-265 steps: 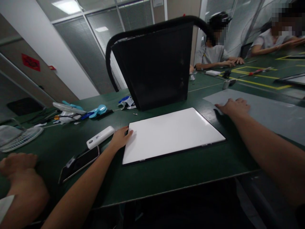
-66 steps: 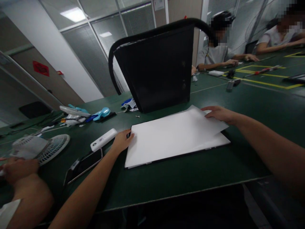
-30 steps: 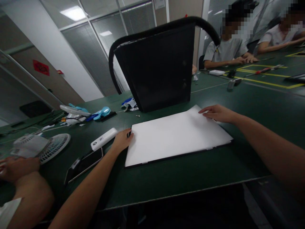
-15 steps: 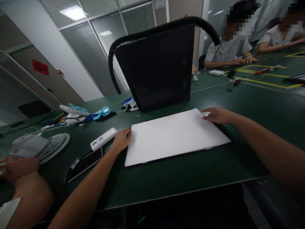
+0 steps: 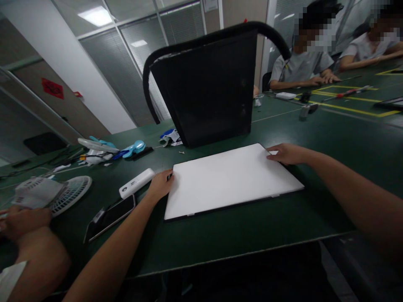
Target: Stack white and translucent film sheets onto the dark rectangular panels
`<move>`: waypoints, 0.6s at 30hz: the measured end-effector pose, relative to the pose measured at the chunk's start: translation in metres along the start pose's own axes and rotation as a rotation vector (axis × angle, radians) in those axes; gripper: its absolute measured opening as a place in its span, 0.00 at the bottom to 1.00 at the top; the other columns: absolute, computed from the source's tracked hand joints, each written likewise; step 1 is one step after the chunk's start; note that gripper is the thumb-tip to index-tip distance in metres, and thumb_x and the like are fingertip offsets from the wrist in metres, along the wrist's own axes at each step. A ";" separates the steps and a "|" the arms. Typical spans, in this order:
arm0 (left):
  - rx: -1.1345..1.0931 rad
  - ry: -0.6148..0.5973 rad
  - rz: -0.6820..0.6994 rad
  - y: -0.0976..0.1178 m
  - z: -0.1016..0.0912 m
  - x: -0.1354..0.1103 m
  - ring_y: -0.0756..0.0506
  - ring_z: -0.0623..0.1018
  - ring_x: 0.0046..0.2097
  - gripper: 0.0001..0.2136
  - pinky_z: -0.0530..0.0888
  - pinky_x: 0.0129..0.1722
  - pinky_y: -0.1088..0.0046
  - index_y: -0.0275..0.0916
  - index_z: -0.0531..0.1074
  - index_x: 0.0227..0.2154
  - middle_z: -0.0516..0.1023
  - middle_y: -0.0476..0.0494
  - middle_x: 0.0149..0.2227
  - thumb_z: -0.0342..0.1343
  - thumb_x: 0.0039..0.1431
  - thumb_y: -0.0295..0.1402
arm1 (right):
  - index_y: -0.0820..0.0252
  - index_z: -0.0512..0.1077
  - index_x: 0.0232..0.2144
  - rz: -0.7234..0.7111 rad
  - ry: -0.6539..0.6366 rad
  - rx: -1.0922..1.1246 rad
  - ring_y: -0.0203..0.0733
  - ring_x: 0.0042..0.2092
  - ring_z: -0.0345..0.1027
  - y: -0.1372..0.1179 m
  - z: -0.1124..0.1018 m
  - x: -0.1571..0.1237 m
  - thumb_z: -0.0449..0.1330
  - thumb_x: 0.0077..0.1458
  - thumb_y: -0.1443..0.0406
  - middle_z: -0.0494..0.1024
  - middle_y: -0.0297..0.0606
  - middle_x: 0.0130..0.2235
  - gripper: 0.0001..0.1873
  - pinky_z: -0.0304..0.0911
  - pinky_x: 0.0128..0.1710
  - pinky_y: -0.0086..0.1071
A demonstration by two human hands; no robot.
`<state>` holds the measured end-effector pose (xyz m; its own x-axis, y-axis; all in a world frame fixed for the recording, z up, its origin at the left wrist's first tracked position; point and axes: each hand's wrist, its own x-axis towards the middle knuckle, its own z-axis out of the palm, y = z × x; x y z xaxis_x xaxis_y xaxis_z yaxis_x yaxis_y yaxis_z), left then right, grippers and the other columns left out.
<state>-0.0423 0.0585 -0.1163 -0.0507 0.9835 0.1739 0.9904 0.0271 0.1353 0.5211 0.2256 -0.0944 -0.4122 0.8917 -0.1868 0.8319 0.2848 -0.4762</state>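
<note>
A flat white rectangular panel [image 5: 229,178] with a thin black border lies on the green table in front of me. My left hand [image 5: 161,183] is at its left edge, the fingers curled against the border. At the far right edge is my right hand [image 5: 285,154], thumb and forefinger closed at the rim with a bit of white showing between them. The undersides of both hands' fingers are hidden. Small light tabs stick out along the panel's near edge.
Behind the panel stands a black board [image 5: 210,88] with a curved black tube. Left of me lie a phone [image 5: 113,216], a white handheld device [image 5: 137,183] and a white fan [image 5: 72,195], near another person's arm [image 5: 40,251]. Two people sit across the table [image 5: 239,247].
The white surface at the panel's far right corner looked slightly raised and now lies flat, with the dark border showing there. Both hands have stayed almost in place.
</note>
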 end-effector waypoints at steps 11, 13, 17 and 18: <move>-0.024 0.014 -0.001 -0.001 0.001 0.000 0.36 0.78 0.63 0.22 0.70 0.66 0.60 0.39 0.81 0.54 0.78 0.37 0.63 0.45 0.72 0.42 | 0.62 0.70 0.66 -0.026 0.028 0.006 0.45 0.42 0.75 0.002 -0.001 0.004 0.62 0.67 0.47 0.81 0.47 0.43 0.35 0.71 0.47 0.40; -0.021 0.018 -0.001 -0.001 0.002 0.000 0.36 0.78 0.63 0.22 0.70 0.66 0.60 0.38 0.81 0.54 0.78 0.36 0.63 0.46 0.72 0.43 | 0.62 0.71 0.63 -0.015 0.025 -0.011 0.43 0.41 0.75 0.003 -0.001 0.005 0.60 0.69 0.44 0.80 0.45 0.44 0.33 0.73 0.47 0.40; -0.015 0.012 0.000 -0.001 0.001 0.001 0.35 0.77 0.65 0.23 0.69 0.67 0.59 0.35 0.80 0.56 0.77 0.34 0.64 0.46 0.71 0.42 | 0.61 0.73 0.59 0.013 0.005 -0.051 0.42 0.41 0.74 0.004 -0.001 0.006 0.59 0.71 0.45 0.79 0.41 0.42 0.29 0.73 0.48 0.40; -0.015 0.008 0.003 -0.001 0.001 0.001 0.35 0.76 0.65 0.24 0.69 0.67 0.58 0.35 0.80 0.56 0.77 0.34 0.64 0.46 0.71 0.42 | 0.60 0.73 0.60 0.020 0.003 -0.060 0.42 0.41 0.74 0.004 0.000 0.007 0.58 0.71 0.45 0.79 0.40 0.42 0.29 0.73 0.49 0.40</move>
<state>-0.0428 0.0595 -0.1172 -0.0487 0.9821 0.1819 0.9886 0.0214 0.1491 0.5221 0.2330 -0.0975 -0.3941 0.8986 -0.1929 0.8609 0.2875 -0.4197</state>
